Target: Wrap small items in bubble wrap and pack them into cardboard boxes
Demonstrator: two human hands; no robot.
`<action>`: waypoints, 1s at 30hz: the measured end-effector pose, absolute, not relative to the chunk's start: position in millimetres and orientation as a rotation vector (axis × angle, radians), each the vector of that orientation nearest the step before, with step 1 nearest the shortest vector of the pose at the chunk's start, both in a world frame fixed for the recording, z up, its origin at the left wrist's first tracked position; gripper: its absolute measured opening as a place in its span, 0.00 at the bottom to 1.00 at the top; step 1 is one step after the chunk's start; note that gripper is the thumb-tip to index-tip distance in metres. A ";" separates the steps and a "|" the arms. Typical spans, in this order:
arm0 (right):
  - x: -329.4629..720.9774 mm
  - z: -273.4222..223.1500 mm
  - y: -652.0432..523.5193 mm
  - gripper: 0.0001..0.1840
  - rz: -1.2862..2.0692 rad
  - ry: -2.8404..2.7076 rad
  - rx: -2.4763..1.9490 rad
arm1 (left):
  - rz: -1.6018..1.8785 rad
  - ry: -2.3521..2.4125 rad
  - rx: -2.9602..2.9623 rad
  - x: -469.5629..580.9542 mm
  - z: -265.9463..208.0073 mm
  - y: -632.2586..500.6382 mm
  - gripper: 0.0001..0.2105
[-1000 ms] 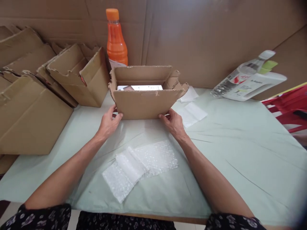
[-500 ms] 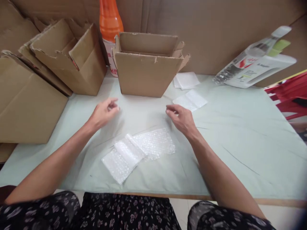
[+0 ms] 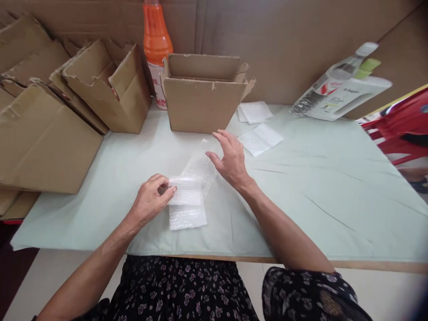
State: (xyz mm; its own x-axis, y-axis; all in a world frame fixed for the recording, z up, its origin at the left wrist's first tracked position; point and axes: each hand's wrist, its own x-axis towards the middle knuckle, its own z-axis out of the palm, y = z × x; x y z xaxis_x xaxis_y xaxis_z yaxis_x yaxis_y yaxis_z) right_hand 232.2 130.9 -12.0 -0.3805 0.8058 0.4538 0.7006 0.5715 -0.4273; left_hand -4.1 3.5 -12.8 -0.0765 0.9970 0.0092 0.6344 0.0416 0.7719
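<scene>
Bubble wrap (image 3: 187,196) lies just right of the left hand (image 3: 152,198), whose thumb and fingers pinch its left edge. Its long axis slants away and rightward. The right hand (image 3: 230,158), fingers parted, holding nothing, is by the far end, just before 1 box (image 3: 200,107). Green cloth (image 3: 321,183) stretches rightward; its near edge runs below the wrap.

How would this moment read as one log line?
left hand: pinching bubble wrap edge | right hand: open | cardboard box: open-topped, beyond both hands
</scene>
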 end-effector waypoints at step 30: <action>232.2 -53.9 157.6 0.16 0.319 -2.251 -1.564 | 0.676 1.411 1.094 13.9 -26.5 6.0 0.23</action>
State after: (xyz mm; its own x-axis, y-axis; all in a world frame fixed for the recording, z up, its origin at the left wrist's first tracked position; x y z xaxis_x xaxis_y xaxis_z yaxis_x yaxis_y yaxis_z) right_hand 232.2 157.6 -53.9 -0.3087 0.9344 0.1780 0.8480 0.3551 -0.3934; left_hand 13.9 6.0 -26.5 0.1055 0.8983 -0.4265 0.2301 0.3952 0.8893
